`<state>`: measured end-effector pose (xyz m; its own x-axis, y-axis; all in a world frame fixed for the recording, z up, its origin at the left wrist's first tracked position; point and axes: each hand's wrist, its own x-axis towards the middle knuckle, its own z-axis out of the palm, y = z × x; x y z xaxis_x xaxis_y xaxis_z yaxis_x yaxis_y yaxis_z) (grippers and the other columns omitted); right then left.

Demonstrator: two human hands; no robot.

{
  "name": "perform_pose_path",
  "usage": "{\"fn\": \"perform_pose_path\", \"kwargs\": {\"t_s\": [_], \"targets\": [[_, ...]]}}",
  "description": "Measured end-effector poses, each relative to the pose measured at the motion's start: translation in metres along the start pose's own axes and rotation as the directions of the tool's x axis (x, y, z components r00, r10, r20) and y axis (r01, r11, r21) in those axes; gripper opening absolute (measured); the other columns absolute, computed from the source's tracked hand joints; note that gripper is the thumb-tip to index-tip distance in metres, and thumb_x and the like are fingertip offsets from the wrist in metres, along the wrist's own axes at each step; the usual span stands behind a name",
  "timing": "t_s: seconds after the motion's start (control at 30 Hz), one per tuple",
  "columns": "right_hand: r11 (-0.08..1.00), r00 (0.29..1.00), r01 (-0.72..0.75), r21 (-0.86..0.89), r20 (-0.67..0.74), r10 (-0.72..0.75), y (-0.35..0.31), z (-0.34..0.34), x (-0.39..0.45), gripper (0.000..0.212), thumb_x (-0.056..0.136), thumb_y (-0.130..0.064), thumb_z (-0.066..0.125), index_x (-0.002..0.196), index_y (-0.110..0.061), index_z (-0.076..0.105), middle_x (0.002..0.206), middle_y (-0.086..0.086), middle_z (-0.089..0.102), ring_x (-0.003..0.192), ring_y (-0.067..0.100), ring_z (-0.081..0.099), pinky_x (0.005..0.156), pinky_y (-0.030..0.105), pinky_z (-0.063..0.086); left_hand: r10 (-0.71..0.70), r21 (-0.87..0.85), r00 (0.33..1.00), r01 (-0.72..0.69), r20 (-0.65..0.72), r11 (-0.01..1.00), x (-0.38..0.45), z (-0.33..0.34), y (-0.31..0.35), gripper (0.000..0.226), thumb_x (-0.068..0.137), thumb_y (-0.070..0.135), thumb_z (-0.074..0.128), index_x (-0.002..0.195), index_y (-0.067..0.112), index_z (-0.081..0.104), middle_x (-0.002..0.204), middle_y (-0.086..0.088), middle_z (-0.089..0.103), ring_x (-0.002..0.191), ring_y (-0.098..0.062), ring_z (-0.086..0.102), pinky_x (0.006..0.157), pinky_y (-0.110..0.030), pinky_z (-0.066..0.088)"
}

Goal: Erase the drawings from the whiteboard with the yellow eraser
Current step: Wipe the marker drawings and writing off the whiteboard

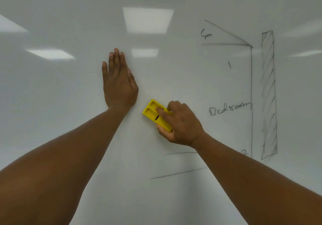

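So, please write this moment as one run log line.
right hand: grips yellow eraser on whiteboard | left hand: flat on board | "Bedroom" word: not erased

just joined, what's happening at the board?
A person is wiping a whiteboard. The right hand grips a yellow eraser pressed against the board, while the left hand rests flat on it with fingers straight. The area around the hands looks blank. To the right, marker drawings remain: the word "Bedroom", a long vertical line, a hatched bar and some slanted lines above, plus two lines below the eraser.
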<state>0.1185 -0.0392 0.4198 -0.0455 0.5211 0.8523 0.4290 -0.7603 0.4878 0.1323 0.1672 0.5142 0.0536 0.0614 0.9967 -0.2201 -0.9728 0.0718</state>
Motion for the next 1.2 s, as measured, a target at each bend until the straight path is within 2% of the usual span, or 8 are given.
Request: {"fn": "perform_pose_path", "kwargs": {"t_s": [0.23,0.43,0.53,0.63,0.77,0.97,1.1,1.2], "targets": [[0.955,0.95,0.297,-0.011,0.106,-0.295,0.006,-0.004,0.002,0.049,0.079,-0.045,0.062,0.119,-0.017,0.062,0.097,0.009,0.051,0.082,0.025,0.043,0.068,0.036,0.034,0.006,0.005,1.0,-0.006,0.003,1.0,-0.001,0.0,-0.001,0.056,0.104,0.022,0.02,0.157,0.005,0.018,0.166,-0.009,0.014,0.154,-0.02,0.008,0.126,-0.039,0.002],[0.97,0.972,-0.235,-0.054,-0.034,0.234,0.021,-0.011,0.013,0.052,0.078,-0.045,0.063,0.122,-0.018,0.062,0.09,0.012,0.051,0.077,0.032,0.051,0.064,0.037,0.037,-0.002,0.01,1.0,0.002,-0.001,1.0,-0.001,0.001,-0.001,0.056,0.104,0.022,0.021,0.157,0.006,0.018,0.166,-0.008,0.014,0.154,-0.019,0.008,0.126,-0.039,0.002],[0.864,0.86,-0.502,-0.041,-0.128,0.494,0.032,-0.015,0.019,0.051,0.081,-0.046,0.061,0.124,-0.017,0.06,0.092,0.012,0.049,0.08,0.03,0.048,0.065,0.038,0.039,-0.002,0.012,1.0,0.002,0.003,1.0,-0.003,0.001,-0.001,0.056,0.104,0.023,0.018,0.158,0.007,0.017,0.166,-0.007,0.013,0.154,-0.018,0.006,0.126,-0.038,0.0],[0.642,0.624,-0.765,0.049,-0.19,0.758,0.049,-0.02,0.019,0.051,0.086,-0.049,0.056,0.126,-0.017,0.057,0.099,0.012,0.045,0.086,0.028,0.047,0.075,0.039,0.041,0.002,0.015,1.0,-0.002,0.005,1.0,-0.004,0.001,-0.002,0.056,0.104,0.024,0.017,0.158,0.007,0.016,0.167,-0.007,0.012,0.154,-0.017,0.005,0.126,-0.037,0.0],[0.467,0.442,-0.88,0.083,-0.212,0.871,0.059,-0.025,0.015,0.051,0.089,-0.052,0.051,0.125,-0.016,0.055,0.102,0.012,0.043,0.086,0.026,0.046,0.08,0.042,0.045,-0.005,0.02,1.0,0.005,0.002,1.0,-0.004,0.001,-0.002,0.056,0.104,0.023,0.017,0.158,0.008,0.015,0.167,-0.006,0.012,0.154,-0.017,0.005,0.126,-0.038,0.001],[0.661,0.65,-0.75,0.004,-0.182,0.738,0.04,-0.018,0.004,0.052,0.087,-0.049,0.057,0.128,-0.016,0.056,0.097,0.012,0.045,0.081,0.027,0.046,0.071,0.038,0.041,-0.011,0.014,1.0,0.011,0.002,1.0,-0.006,0.003,-0.002,0.056,0.104,0.024,0.017,0.158,0.008,0.014,0.167,-0.005,0.011,0.154,-0.017,0.004,0.126,-0.036,-0.001],[0.962,0.964,-0.266,-0.064,-0.037,0.264,0.037,-0.015,-0.013,0.054,0.083,-0.051,0.058,0.127,-0.018,0.057,0.091,0.01,0.047,0.076,0.028,0.047,0.068,0.037,0.037,-0.007,0.015,1.0,0.007,-0.014,1.0,-0.006,0.004,-0.001,0.056,0.104,0.023,0.018,0.158,0.007,0.016,0.166,-0.007,0.013,0.154,-0.017,0.006,0.126,-0.035,-0.001],[0.998,0.998,0.005,-0.056,0.062,-0.002,0.038,-0.014,-0.019,0.052,0.085,-0.052,0.055,0.124,-0.018,0.06,0.09,0.009,0.05,0.075,0.028,0.048,0.068,0.039,0.038,-0.008,0.008,1.0,0.008,-0.018,1.0,-0.007,0.003,-0.002,0.055,0.104,0.021,0.021,0.157,0.006,0.018,0.166,-0.007,0.015,0.154,-0.018,0.008,0.125,-0.034,-0.002]]}}
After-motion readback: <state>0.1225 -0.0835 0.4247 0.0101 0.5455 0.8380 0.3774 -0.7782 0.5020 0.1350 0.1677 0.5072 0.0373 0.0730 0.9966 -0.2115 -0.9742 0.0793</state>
